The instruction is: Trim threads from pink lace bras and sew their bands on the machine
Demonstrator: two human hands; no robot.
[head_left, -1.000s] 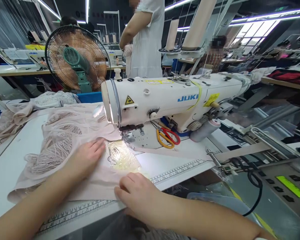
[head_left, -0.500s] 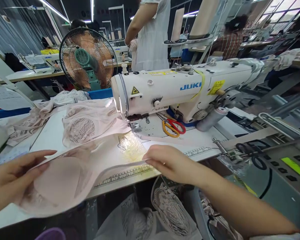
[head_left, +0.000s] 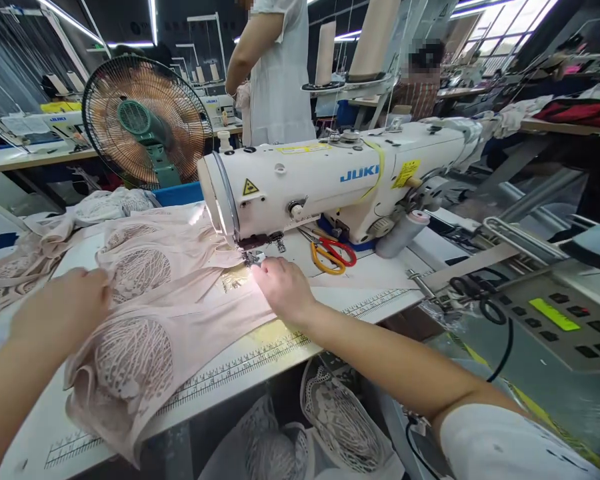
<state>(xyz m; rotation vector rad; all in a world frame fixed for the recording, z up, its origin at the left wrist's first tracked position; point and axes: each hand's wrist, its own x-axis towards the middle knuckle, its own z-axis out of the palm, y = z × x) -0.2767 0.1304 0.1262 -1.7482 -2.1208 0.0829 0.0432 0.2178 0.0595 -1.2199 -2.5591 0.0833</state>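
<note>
Left hand: the left hand (head_left: 67,303) lies on the pink lace garment (head_left: 145,320), fingers curled over its left edge; seen from the back, so whether it pinches the cloth or only presses it cannot be told.
Right hand: the right hand (head_left: 283,287) rests on the garment's far edge, fingertips (head_left: 258,270) bunched just under the presser foot (head_left: 253,257); the pinch itself is hidden by the knuckles, so its grip cannot be told.
Garment: spread flat on the white table (head_left: 380,283), one lace cup near the front edge, its leading end at the needle of the Juki sewing machine (head_left: 330,183).
Hidden or cut off: the needle is lost in the lamp glare; the left forearm runs out of the picture; a lace bundle (head_left: 337,420) below the table is partly covered by the right arm.
Around: red and yellow scissors (head_left: 330,253) on the machine bed, a fan (head_left: 145,120) behind, a control panel (head_left: 560,320) to the right.
Change: half a second ago both hands held the garment lifted above the table front; now it lies flat, and the right hand has moved forward to the foot.
</note>
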